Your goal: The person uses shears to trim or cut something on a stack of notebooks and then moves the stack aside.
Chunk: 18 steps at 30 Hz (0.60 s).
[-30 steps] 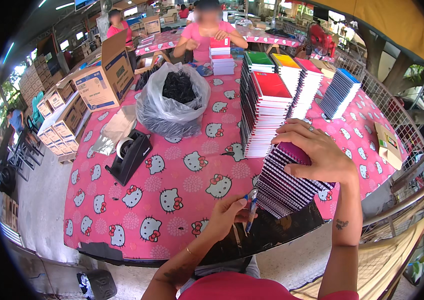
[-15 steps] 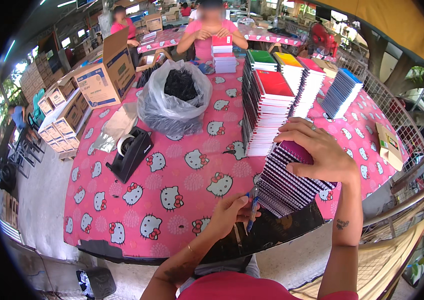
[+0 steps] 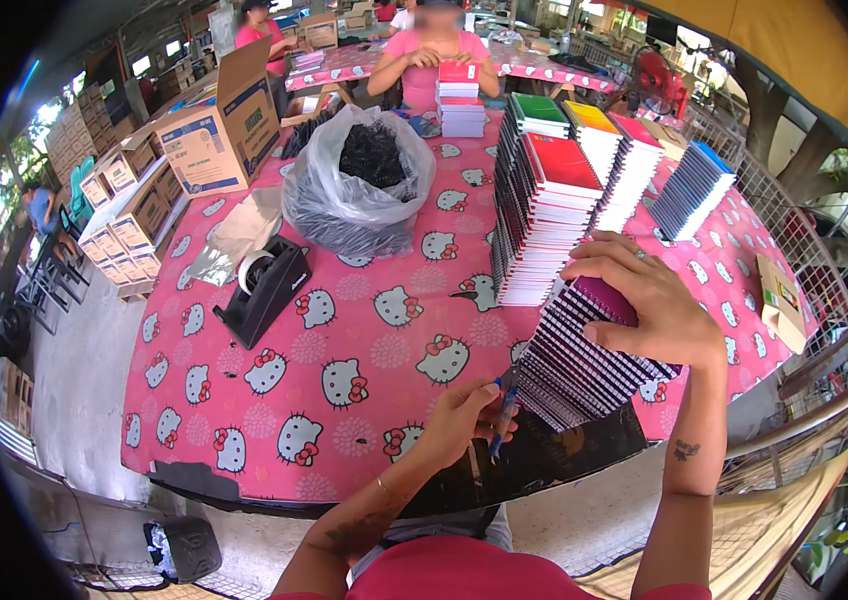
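My left hand (image 3: 469, 425) is closed round blue-handled pliers (image 3: 507, 405), whose jaws are at the left side of a stack of purple spiral notebooks (image 3: 594, 365). The stack leans at the table's near edge with its spiral bindings facing me. Gripping the top of this stack is my right hand (image 3: 654, 310), thumb on the near side and fingers over the far side. Just behind stands a tall stack of red notebooks (image 3: 559, 215), with green (image 3: 541, 110), yellow (image 3: 592, 118) and pink ones (image 3: 632, 150) beside and behind it.
A black tape dispenser (image 3: 264, 290) and a plastic bag of black coils (image 3: 364, 185) occupy the left part of the pink table (image 3: 374, 340). Blue notebooks (image 3: 692, 190) stand at the right. A cardboard box (image 3: 219, 145) sits at the far left corner. Across the table, a person handles red notebooks (image 3: 459, 95).
The view has shifted slightly, so the table things appear a little displaced. My right hand still holds the purple stack, and the pliers stay beside its left edge, tilted a little differently.
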Tool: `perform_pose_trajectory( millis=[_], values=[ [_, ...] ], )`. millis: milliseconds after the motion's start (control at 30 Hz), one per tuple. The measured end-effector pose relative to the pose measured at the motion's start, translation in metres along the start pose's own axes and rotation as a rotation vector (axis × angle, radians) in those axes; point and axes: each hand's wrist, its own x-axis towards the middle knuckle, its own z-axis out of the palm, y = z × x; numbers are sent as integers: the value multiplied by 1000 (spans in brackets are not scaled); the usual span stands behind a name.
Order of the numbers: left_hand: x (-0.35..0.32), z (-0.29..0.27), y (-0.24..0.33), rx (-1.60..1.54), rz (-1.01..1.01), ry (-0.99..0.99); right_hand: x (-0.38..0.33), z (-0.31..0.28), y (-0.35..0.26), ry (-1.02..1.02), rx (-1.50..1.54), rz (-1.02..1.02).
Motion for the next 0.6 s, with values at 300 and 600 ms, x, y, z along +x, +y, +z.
perform_pose_trajectory(
  millis=[300, 600],
  values=[
    [-4, 12, 3, 1450, 1132, 432, 0, 0, 0, 2, -15, -12],
    [2, -6, -4, 583, 351, 81, -2, 0, 1, -14, -11, 14]
  ],
)
